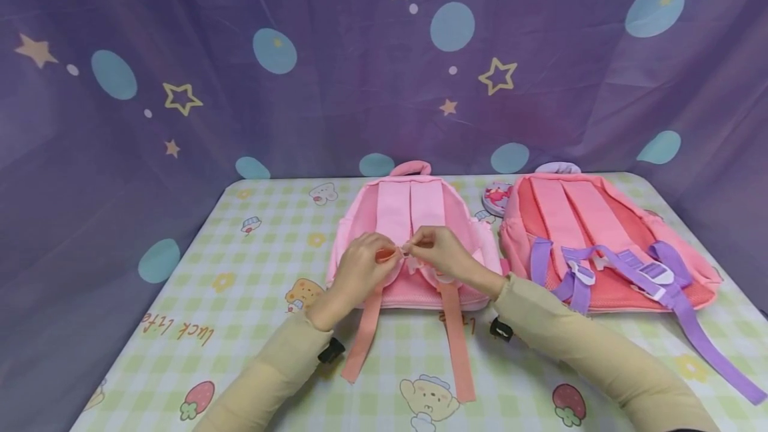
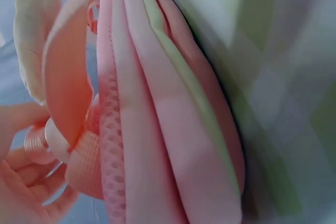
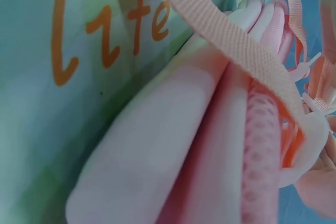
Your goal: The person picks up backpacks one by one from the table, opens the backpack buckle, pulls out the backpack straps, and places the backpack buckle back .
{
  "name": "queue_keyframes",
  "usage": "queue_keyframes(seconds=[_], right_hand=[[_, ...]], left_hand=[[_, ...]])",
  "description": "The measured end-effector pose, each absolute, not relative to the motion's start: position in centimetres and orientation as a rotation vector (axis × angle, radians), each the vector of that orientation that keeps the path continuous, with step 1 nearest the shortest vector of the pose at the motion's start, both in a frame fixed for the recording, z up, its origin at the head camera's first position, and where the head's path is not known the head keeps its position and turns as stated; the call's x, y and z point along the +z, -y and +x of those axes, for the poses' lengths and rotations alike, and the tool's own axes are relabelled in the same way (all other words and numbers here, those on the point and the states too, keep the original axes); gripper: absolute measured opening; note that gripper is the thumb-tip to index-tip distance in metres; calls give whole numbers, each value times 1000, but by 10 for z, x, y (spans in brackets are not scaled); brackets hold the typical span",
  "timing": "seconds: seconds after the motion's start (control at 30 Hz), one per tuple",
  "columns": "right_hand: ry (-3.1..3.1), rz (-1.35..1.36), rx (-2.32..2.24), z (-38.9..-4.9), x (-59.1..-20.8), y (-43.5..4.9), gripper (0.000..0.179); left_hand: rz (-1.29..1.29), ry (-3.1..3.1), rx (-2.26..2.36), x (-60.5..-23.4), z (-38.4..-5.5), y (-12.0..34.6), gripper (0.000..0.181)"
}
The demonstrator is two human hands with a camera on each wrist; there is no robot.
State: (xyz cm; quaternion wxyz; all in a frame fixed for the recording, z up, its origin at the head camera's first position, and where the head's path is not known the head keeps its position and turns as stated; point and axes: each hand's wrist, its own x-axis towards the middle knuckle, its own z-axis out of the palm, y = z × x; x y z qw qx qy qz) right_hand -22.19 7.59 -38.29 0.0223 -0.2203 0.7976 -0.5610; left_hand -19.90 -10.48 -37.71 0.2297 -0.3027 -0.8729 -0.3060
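Observation:
A light pink backpack lies with its back panel and shoulder straps up. Over its lower middle, my left hand and right hand meet, thumbs and fingertips close together. My left hand pinches a coral webbing strap, which loops between thumb and finger. My right hand pinches the small pale end beside it; the fingertips partly hide this piece. A white plastic buckle shows beyond the near strap in the right wrist view. Two loose coral strap tails hang toward the front, one under each wrist.
A darker coral-pink backpack with purple straps lies to the right. A small round patterned item sits between the backpacks at the back. A green checked cloth covers the table; a purple curtain hangs behind.

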Motion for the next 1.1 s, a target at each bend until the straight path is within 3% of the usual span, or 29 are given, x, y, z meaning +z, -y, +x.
queue_keyframes(seconds=[0.2,0.5,1.1], right_hand=[[-2463,-684,-1764,-222,-382,-74,11],[-2471,-481,-1773,-227,-380,-80,11],[-2343,-537,-1711,-231,-380,-94,18]], left_hand=[[-789,2406,-845,-376,-198,103,7],[-1048,2152,-644,-382,-201,109,8],[-1118,2334,-956,-382,-193,117,11]])
